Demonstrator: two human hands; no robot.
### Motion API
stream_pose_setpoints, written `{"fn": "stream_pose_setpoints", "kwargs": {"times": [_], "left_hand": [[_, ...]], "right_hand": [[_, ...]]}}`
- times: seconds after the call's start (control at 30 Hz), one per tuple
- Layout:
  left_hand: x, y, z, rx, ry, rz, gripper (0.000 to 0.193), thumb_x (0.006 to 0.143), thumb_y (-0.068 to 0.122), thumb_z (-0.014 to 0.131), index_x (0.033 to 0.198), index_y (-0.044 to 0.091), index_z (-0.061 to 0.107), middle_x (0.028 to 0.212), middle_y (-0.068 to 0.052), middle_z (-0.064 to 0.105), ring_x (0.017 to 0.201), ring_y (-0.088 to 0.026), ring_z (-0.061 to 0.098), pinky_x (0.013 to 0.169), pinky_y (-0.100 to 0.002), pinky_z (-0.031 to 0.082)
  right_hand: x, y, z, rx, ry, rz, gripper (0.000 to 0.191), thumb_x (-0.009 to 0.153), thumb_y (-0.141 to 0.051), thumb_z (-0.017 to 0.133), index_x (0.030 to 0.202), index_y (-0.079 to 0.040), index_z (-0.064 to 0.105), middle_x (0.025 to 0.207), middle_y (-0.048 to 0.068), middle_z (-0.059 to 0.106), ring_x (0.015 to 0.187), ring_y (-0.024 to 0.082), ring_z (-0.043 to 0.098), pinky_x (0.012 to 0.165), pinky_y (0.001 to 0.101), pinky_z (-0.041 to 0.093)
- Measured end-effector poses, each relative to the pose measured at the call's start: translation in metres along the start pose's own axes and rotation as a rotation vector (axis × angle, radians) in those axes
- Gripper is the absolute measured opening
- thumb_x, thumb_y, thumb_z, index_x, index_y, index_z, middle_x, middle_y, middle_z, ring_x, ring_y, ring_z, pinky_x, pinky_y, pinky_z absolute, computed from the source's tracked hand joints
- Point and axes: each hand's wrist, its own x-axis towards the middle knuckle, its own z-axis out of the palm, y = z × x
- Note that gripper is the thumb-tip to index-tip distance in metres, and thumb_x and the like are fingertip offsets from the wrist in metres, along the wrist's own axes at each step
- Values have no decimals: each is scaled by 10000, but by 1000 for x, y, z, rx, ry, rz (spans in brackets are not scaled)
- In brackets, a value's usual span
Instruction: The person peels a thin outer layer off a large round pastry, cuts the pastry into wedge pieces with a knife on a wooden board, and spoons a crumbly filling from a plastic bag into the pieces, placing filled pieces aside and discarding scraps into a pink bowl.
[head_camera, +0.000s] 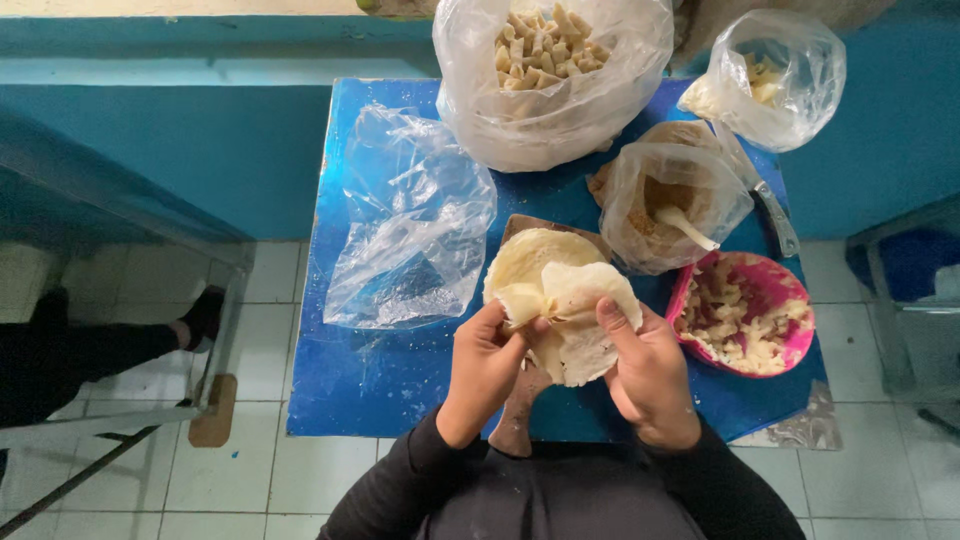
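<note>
On the small table (380, 390), a wooden board (520, 410) lies at the near middle, with round dough wrappers (540, 265) on it. Left of the board lies an empty plastic bag (410, 220). Right of it sits a bowl of chopped filling (742, 313). Behind stand three bags: a large bag of cut pieces (545, 80), a bag with a spoon (672, 205) and a smaller bag (775, 75) far right.

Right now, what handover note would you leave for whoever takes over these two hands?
Left hand: pinching the wrapper's left edge.
Right hand: thumb on its folded top flap.
The wrapper is held over the wooden board; a second flat wrapper lies beneath.
Done: one flap folded over.
Left: the lower half is still open.
Pink bowl of filling sits to the right.
</note>
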Motion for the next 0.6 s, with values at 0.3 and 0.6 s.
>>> {"fn": "stream_pose_setpoints", "kwargs": {"times": [0.3, 0.6], "left_hand": [[5, -2, -8, -744, -129, -385, 344, 963, 126, 635, 1291, 27, 609, 1189, -76, 705, 1016, -174, 694, 858, -350, 570], [2, 6, -1, -911, -20, -306, 415, 983, 181, 555, 1375, 50, 517, 1341, -93, 657, 1209, -227, 654, 1025, -405, 521]], "right_hand": [[9, -13, 1, 202, -50, 225, 430, 1013, -236, 559, 1394, -39, 546, 1344, 115, 643, 1243, 265, 618, 1067, 462, 480], [20, 6, -12, 385, -6, 236, 425, 1036, -289, 501, 1400, -72, 523, 1379, 87, 624, 1273, 242, 602, 1097, 456, 453]]}}
